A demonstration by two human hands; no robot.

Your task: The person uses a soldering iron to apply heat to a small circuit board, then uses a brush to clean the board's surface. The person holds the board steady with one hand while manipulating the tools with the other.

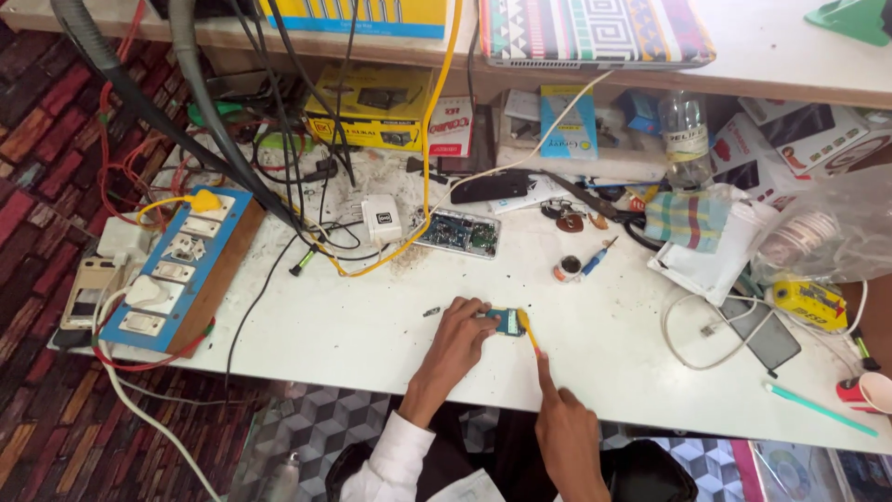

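- A small green circuit board (506, 322) is pinned to the white table (372, 325) at lower centre by the curled fingers of the left hand (458, 335).
- A yellow-handled tool (528, 332) is pinched in the right hand (562, 423), fingers closed; its tip is laid on the board's right edge, its shaft slanted down-right.
- The board is touched by the left hand only, and sits just above the right.
- A larger circuit board (458, 232) and a small solder tin (568, 269) are seen above, well apart; nothing is found between.

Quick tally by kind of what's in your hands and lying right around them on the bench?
Small boards: 1, under the left hand, board
Yellow tools: 1, in the right hand, tool
Open phones: 1
White adapters: 1
Small screwdrivers: 1
Total: 5
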